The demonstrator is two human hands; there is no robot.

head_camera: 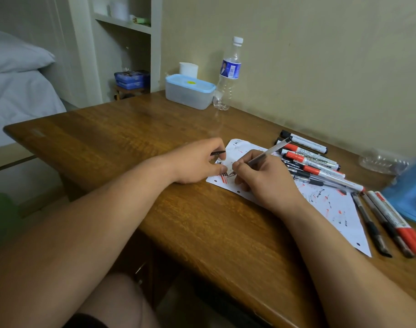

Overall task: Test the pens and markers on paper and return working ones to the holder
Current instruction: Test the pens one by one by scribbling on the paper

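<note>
A white sheet of paper (332, 207) marked with red and black scribbles lies on the wooden table (131, 147). My right hand (261, 178) grips a clear-barrelled pen (271, 151), its tip touching the paper near red strokes. My left hand (197, 162) rests on the paper's left edge and pinches a small black pen cap (218, 152). A pile of whiteboard markers and pens (313, 162) lies just right of my right hand. Several more pens and red-capped markers (391, 223) lie at the paper's right corner. A blue pouch (410, 195) sits at the far right.
A lidded plastic box (189, 91) with a blue lid, a white cup (188, 69) and a water bottle (228, 74) stand at the back by the wall. A crumpled clear bottle (382, 160) lies at the far right. A bed and shelves stand to the left.
</note>
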